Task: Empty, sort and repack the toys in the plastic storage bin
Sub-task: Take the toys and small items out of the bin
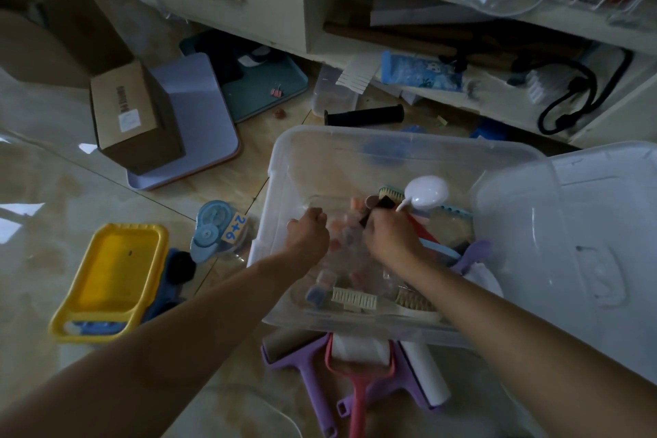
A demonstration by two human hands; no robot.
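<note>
The clear storage bin sits on the floor, its lid leaning on the right side. Both hands are inside — left hand is curled up empty, right hand grips a dark stick over small toys.

A small yellowish tag stuck on the blue round toy on the floor read "2+6" in blue figures. The side of the brown cardboard box carried a line of dark block capitals, too blurred to read, and below it a white sticker whose print could not be made out, perhaps a shipping label.
</note>
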